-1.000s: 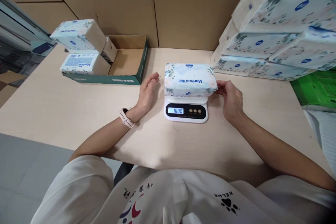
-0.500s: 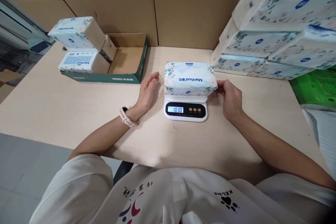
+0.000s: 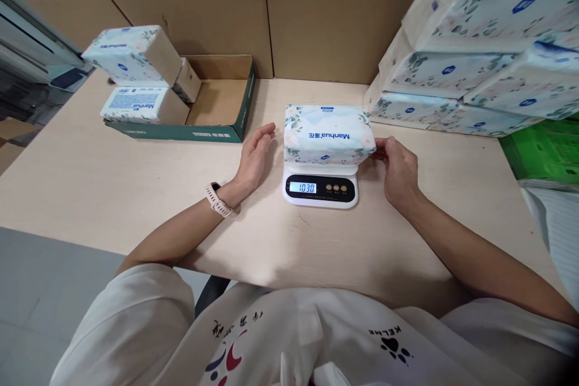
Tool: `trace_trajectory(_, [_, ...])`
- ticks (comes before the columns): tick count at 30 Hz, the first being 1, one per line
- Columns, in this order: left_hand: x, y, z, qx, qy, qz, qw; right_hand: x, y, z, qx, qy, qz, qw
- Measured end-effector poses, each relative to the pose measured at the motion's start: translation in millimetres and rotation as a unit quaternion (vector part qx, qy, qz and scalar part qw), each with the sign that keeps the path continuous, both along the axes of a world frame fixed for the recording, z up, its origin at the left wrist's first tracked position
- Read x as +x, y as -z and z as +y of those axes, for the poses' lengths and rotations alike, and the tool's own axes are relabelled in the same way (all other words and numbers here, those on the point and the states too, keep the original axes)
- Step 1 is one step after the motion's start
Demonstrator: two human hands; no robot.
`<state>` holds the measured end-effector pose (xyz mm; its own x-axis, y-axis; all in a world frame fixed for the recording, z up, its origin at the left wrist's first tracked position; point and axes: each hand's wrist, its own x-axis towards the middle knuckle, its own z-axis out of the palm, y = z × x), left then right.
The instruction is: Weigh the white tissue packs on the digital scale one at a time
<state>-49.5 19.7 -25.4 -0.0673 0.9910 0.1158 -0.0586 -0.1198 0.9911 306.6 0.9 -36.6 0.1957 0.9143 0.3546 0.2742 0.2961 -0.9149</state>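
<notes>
A floral, light-blue pack of tissues (image 3: 329, 134) lies on a white digital scale (image 3: 321, 200) in front of me. The lit display reads 103.0. To the left of the pack, my left hand (image 3: 254, 157) rests on its edge on the table, fingers stretched out, holding nothing and apart from the pack. At the pack's right end is my right hand (image 3: 398, 170), its fingers extended toward the lower right corner. Those fingertips are partly hidden and seem to touch the wrapper; no grip on it shows.
A shallow green cardboard tray (image 3: 221, 132) at the back left holds several tissue packs (image 3: 136, 105). More packs (image 3: 452, 72) are stacked at the right, near a green crate (image 3: 545, 151). Large cardboard boxes (image 3: 335, 18) stand along the table's (image 3: 149, 187) back edge.
</notes>
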Motion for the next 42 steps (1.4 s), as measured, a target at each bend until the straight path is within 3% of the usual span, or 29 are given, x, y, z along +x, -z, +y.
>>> trace_trajectory(22, [0,-4.0,-2,0.002,0.004,0.011,1.000,0,2.6,2,-0.015,0.008,0.024,1.000])
trace_trajectory(27, [2,-4.6,-1,0.005,-0.003,0.020,1.000,-3,-4.5,-1,-0.033,0.011,0.031,0.999])
trace_trajectory(31, [7,-9.0,-2,0.003,-0.012,0.017,1.000,-8,-19.7,-11,-0.014,0.010,-0.023,1.000])
trace_trajectory(33, [9,-13.7,-5,0.019,-0.047,0.016,0.999,-11,-27.3,-17,0.024,0.014,-0.073,0.997])
trace_trajectory(37, [12,-26.4,-17,0.136,-0.128,0.051,0.981,-16,-33.0,-26,0.097,0.045,-0.164,0.981])
trace_trajectory(39, [16,-31.6,-25,0.159,-0.121,0.085,0.976,-17,-30.1,-28,0.100,0.040,-0.200,0.974])
trace_trajectory(42, [26,-37.5,-39,0.115,-0.058,0.112,0.985,-19,-21.8,-31,0.067,0.000,-0.222,0.973])
